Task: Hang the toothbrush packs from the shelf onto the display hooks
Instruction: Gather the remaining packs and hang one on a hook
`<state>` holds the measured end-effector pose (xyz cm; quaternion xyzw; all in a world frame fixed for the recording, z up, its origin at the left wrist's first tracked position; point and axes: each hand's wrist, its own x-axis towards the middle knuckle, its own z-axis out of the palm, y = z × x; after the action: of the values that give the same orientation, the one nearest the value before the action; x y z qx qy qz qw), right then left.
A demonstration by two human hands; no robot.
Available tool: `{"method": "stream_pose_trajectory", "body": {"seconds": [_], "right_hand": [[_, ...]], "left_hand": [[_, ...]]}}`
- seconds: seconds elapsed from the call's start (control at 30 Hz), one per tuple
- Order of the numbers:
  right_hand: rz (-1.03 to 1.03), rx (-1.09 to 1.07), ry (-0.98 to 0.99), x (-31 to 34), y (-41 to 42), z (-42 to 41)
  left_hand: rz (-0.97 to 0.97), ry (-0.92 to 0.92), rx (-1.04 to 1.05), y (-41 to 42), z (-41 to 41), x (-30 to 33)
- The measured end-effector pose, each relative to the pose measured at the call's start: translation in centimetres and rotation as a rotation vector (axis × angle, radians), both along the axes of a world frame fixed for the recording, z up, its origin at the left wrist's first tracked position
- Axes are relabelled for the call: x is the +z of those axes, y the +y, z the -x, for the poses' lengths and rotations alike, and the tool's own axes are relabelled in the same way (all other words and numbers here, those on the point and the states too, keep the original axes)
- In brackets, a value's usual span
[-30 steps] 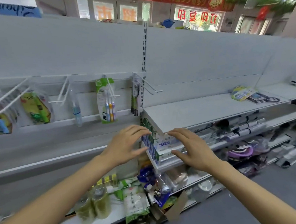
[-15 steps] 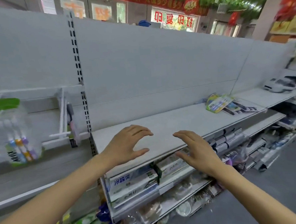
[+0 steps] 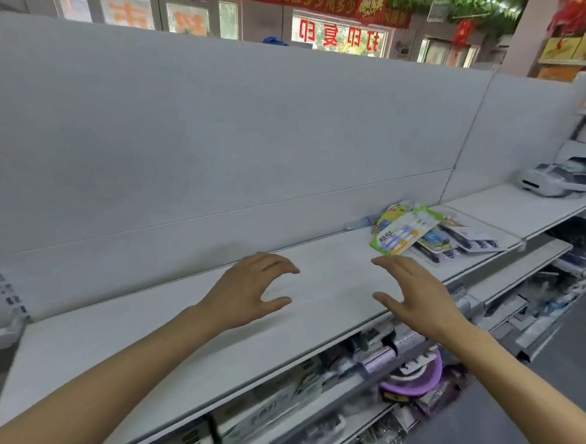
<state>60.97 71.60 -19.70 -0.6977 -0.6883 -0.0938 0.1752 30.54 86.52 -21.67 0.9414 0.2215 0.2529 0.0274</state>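
Both hands empty over the shelf; packs lie to the right.

We note the left hand (image 3: 247, 289) and right hand (image 3: 416, 293) held above the bare middle of the shelf (image 3: 155, 350), fingers spread and slightly curled, gripping nothing. The packs (image 3: 409, 232) lie in a loose overlapping heap at the shelf's right end, near the back panel (image 3: 211, 141). The heap sits beyond and to the right of our right hand, near its fingertips but apart; the left hand is well apart from it.
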Motion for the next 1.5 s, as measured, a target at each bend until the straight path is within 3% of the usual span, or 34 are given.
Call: {"method": "stream_pose_trajectory", "body": {"seconds": [0.4,0.57,0.67,0.8,0.93,1.17,1.33,1.5], "right_hand": [[0.135,-0.099,0.069,0.1,7.8,-25.6],[0.233,-0.153,0.197,-0.3,10.6,-29.8],[0.297,-0.141,0.142,-1.3,12.2,-30.9],[0.32,-0.196,0.063,-2.3,13.8,-30.6],[0.325,-0.26,0.022,-2.5,15.1,-29.5],[0.431,-0.285,0.261,-1.2,16.8,-27.5],[0.521,-0.336,0.329,0.1,17.4,-25.8],[0.605,-0.401,0.321,0.0,18.0,-24.4]], "left_hand": [[0.126,-0.004,0.146,4.3,-26.3,-0.5],[0.28,0.077,0.255,5.8,-34.7,-1.6],[0.339,0.123,0.334,6.7,-37.7,-2.6],[0.378,0.12,0.398,7.2,-38.6,-3.5],[0.58,-0.021,0.46,6.9,-37.2,-3.5],[0.86,-0.298,0.454,5.7,-31.7,-3.6],[0.916,-0.466,0.418,4.2,-27.7,-3.0],[0.915,-0.465,0.455,2.3,-24.6,-2.7]]}}
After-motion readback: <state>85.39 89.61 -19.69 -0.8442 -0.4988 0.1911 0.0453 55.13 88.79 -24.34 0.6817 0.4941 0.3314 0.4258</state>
